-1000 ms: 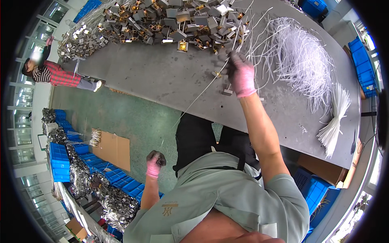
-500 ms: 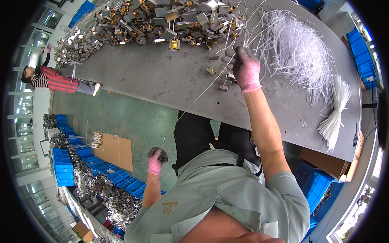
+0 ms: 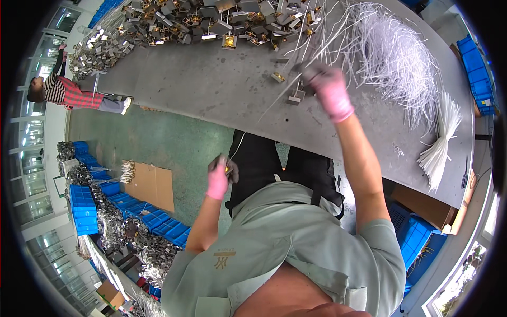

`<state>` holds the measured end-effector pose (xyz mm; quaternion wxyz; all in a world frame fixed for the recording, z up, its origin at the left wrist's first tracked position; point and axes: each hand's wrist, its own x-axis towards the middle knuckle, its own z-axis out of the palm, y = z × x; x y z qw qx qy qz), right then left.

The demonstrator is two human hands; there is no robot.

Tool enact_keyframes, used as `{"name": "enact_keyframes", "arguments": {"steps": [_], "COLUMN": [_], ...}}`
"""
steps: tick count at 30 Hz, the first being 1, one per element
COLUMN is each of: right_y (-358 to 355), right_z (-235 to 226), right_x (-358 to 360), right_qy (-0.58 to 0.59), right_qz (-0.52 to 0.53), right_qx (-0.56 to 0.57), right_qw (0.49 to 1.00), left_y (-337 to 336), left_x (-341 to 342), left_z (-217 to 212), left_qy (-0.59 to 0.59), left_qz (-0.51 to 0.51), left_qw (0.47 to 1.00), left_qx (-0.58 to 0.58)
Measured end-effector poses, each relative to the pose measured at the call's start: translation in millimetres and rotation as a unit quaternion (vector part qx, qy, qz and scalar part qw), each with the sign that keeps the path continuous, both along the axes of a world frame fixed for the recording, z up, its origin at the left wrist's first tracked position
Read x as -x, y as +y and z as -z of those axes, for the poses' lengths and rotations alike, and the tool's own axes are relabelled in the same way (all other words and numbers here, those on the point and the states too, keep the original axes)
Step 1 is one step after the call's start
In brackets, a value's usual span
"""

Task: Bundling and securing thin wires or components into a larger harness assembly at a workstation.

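My left hand point(image 3: 222, 177), in a grey and pink glove, is closed in front of my dark trousers. A white wire point(image 3: 241, 142) rises from its fingers, and a small yellow spot shows between them. My right hand point(image 3: 328, 90), gloved the same way, is over the grey table, smeared by motion. A faint thin strand slants down and left from near its fingers; whether they grip it, I cannot tell. Close by lie small grey metal blocks point(image 3: 296, 97) and a gold-coloured piece point(image 3: 278, 77). Above it, loose white wires point(image 3: 330, 37) spread out.
Many grey and gold metal parts point(image 3: 211, 24) are heaped along the table's far side. A large tangle of white strands point(image 3: 393, 58) and a tied bundle point(image 3: 441, 142) lie at right. Blue crates point(image 3: 153, 227) line the lower left; a person point(image 3: 66, 90) stands at far left.
My left hand has moved up and right, toward my trousers. My right hand has shifted slightly right and down, and the long strand slanting from it has become faint.
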<state>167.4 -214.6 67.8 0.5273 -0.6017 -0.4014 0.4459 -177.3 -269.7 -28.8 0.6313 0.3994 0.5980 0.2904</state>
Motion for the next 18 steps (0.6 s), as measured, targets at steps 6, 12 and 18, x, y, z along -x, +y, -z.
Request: {"name": "enact_keyframes", "arguments": {"steps": [6, 12, 18], "right_y": [-22, -19, -35], "right_z": [47, 25, 5], "right_x": [80, 36, 37], "right_qy": [0.051, 0.132, 0.131], "right_qz": [0.047, -0.014, -0.020], "right_qx": [-0.048, -0.001, -0.004], "right_qw": [0.996, 0.991, 0.991], "left_y": [47, 71, 82], "left_x": [-82, -128, -156], "left_z": [-24, -39, -37], "left_qy": [-0.112, -0.147, -0.222], "left_qz": [0.065, 0.064, 0.040], "left_qw": [0.990, 0.986, 0.973], "left_qx": [-0.053, -0.055, -0.044]}}
